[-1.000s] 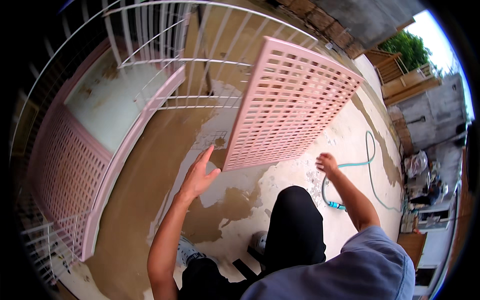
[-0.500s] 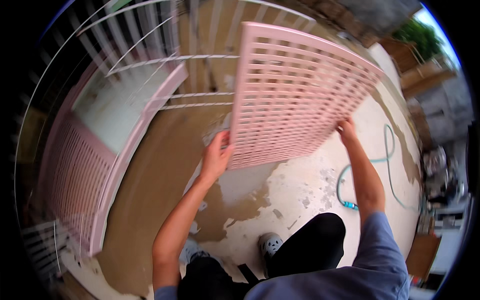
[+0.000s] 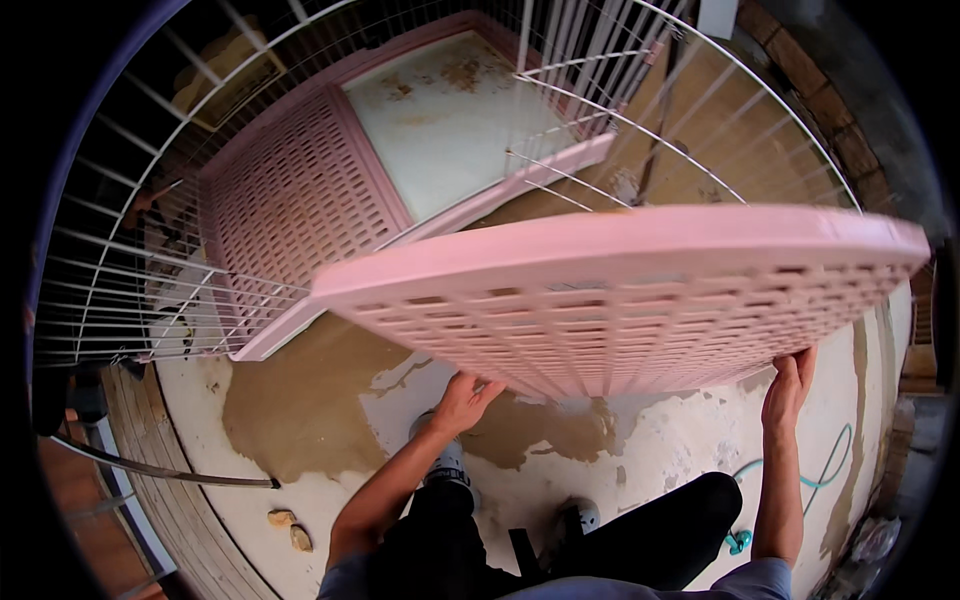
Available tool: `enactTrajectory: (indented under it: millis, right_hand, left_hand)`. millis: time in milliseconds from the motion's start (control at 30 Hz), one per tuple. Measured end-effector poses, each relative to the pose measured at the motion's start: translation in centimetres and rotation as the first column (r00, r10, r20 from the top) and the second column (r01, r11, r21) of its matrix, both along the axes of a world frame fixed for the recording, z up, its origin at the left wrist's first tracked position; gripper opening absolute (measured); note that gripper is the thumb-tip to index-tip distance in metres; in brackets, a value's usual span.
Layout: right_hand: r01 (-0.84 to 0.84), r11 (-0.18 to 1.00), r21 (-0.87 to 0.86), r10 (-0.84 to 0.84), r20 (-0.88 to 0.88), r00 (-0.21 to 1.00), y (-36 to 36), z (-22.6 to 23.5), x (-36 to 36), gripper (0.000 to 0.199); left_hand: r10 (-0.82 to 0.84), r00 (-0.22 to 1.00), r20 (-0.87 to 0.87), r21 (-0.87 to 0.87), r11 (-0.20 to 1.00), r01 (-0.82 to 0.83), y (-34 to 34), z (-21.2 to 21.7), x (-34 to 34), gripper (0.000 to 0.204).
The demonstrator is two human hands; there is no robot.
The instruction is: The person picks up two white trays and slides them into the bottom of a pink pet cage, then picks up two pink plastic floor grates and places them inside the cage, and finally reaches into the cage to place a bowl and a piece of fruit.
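A pink slotted plastic panel [image 3: 620, 310] is held out in front of me, tilted, its thick edge toward the cage. My left hand [image 3: 466, 402] grips its near edge left of the middle, and my right hand [image 3: 790, 388] holds the near edge on the right. Fingers of both hands are partly hidden by the panel. Beyond it stands a wire cage with a pink base [image 3: 570, 160]. A similar slotted panel [image 3: 300, 185] lies in the base's left part. Beside that, a pale tray [image 3: 440, 150] shows brown stains. The held panel overlaps the cage's front wires in view.
Wet brown patches [image 3: 310, 400] spread over the pale concrete floor. A teal hose [image 3: 840, 455] with a nozzle [image 3: 739, 542] lies to my right. At the left are wooden planks [image 3: 190, 480] and small stones [image 3: 300, 538]. My shoes [image 3: 455, 465] stand below the panel.
The panel has swung from nearly upright to a flatter tilt, with both hands still on it. My view has turned left, so more of the cage and its base shows.
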State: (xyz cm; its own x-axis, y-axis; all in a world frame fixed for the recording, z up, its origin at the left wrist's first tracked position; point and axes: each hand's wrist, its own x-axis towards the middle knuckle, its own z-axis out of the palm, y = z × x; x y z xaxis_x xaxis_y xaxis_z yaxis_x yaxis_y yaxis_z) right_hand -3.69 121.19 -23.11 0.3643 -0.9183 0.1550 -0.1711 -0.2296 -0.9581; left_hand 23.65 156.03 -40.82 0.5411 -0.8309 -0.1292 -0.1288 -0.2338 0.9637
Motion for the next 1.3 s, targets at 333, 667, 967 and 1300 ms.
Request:
enactTrajectory:
  millis: [333, 667, 967, 1300]
  right_hand:
    - [-0.42, 0.892, -0.169, 0.382, -0.217, 0.898, 6.4, -1.1, 21.0, 0.056]
    - [-0.617, 0.787, 0.016, 0.614, -0.109, 0.781, 6.5, -12.2, 27.5, 0.05]
    - [-0.677, 0.713, -0.185, 0.611, -0.31, 0.728, 6.6, -18.5, 33.3, 0.055]
    - [-0.056, 0.757, 0.651, 0.497, -0.518, 0.696, 7.2, -22.0, 14.3, 0.059]
  left_hand:
    - [0.33, 0.781, -0.53, -0.168, 0.862, -0.478, 13.5, -3.1, -3.5, 0.043]
    - [0.231, 0.917, -0.326, -0.081, 0.959, -0.271, 17.3, 0.3, -5.9, 0.061]
    - [0.346, 0.734, -0.584, -0.154, 0.841, -0.519, 13.4, 6.9, -4.1, 0.04]
    - [0.394, 0.776, -0.493, -0.277, 0.774, -0.569, 8.4, 12.3, 0.7, 0.031]
